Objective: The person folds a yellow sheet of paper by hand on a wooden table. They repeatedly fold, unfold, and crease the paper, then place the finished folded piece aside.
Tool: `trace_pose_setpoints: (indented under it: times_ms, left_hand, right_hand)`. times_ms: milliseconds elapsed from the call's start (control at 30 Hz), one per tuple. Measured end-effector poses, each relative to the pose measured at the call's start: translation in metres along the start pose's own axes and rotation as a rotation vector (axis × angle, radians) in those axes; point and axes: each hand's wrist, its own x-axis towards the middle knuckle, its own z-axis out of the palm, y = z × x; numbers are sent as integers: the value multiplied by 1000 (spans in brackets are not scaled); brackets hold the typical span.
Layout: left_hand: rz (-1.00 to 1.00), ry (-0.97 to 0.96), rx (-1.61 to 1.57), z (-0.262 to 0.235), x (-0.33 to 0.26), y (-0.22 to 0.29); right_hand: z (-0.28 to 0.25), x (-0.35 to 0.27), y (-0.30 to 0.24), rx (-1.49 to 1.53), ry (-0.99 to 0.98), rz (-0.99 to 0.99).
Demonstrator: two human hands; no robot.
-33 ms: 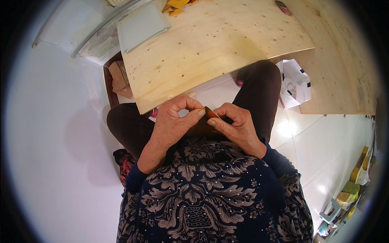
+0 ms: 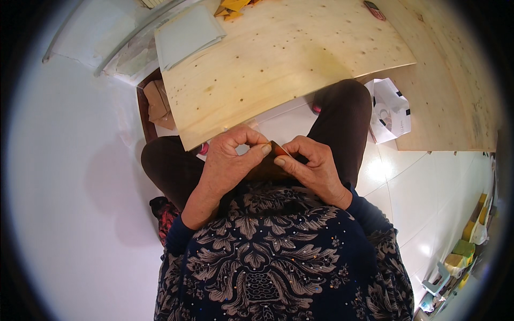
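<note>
Piece (image 2: pixel 275 148): one, dark. Pinching it, two: left hand (image 2: pixel 227 161), right hand (image 2: pixel 317 165).

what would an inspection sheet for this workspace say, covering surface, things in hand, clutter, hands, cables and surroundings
Surface: wooden table, pale, dotted with dark spots
Things in hand: dark brown piece, partly hidden, material unclear
Clutter: grey-white sheets, orange-yellow pieces and a small red-and-dark device on the table
Hands: left hand and right hand both pinch the piece, slightly apart
Cables: nothing seen
Surroundings: white bag beside the right leg; shiny pale floor
</note>
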Motion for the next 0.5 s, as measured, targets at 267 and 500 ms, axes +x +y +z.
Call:
trace_pose_setpoints:
  times_ms: [267,500]
  left_hand:
    - [21,-23,23,0,0,-1]
    - [61,1,31,4,0,-1]
  right_hand:
    - [3,-1,1,56,44,3]
    - [3,-1,4,-25,64,-89]
